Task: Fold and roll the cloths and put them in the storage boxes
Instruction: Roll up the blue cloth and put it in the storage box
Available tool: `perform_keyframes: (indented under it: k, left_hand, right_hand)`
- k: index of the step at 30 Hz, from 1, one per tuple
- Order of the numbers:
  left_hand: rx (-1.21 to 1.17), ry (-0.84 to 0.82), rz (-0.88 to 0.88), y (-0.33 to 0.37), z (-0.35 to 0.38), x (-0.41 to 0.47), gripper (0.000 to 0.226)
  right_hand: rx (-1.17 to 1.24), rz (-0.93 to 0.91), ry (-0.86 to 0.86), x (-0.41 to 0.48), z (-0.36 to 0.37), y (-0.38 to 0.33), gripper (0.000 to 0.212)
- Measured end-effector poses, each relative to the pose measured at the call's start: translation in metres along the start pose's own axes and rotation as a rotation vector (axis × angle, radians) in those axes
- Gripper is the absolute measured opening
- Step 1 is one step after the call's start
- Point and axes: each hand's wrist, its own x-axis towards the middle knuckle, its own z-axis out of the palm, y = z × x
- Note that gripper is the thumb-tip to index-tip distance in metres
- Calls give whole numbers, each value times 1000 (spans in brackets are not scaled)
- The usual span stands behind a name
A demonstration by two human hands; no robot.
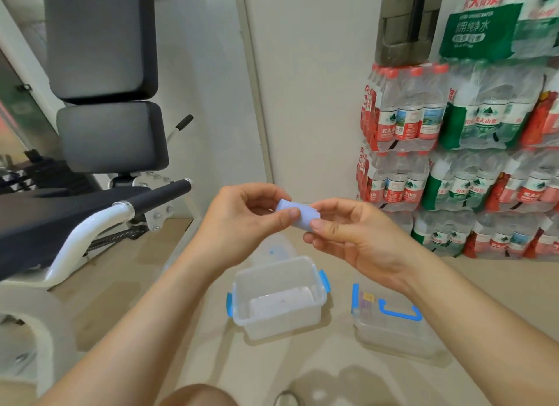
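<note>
A small pale blue cloth is rolled into a tight cylinder and held in the air above the floor. My left hand pinches its left end between thumb and fingers. My right hand pinches its right end the same way. Below the hands an open clear storage box with blue clips stands on the floor, with something pale lying at its bottom. To the right of it stands a second clear box closed by a lid with a blue handle.
A black and white exercise bench fills the left side. Stacked packs of bottled water line the wall at the right. A clear lid lies on the floor behind the open box. Beige floor surrounds the boxes.
</note>
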Motion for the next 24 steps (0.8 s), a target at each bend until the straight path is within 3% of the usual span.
perform_keyframes:
  k: [4, 7, 10, 16, 20, 24]
  left_hand:
    - [-102, -73, -150, -57, 9, 6, 14]
    - [-103, -127, -262, -113, 23, 7, 12]
    - [10, -140, -375, -184, 30, 9, 6]
    - [614, -157, -658, -352, 31, 17, 40]
    - [712, -199, -746, -406, 42, 31, 56]
    - [734, -165, -741, -417, 54, 37, 57]
  right_hand:
    - [-157, 54, 103, 24, -5, 23, 16]
    - [-425, 146, 103, 49, -13, 47, 15]
    - [-576, 181, 159, 74, -27, 81, 13]
    - [-557, 297, 262, 114, -71, 177, 22]
    - [-490, 324, 275, 138, -93, 224, 22]
    - [-464, 351, 231, 151, -106, 251, 21]
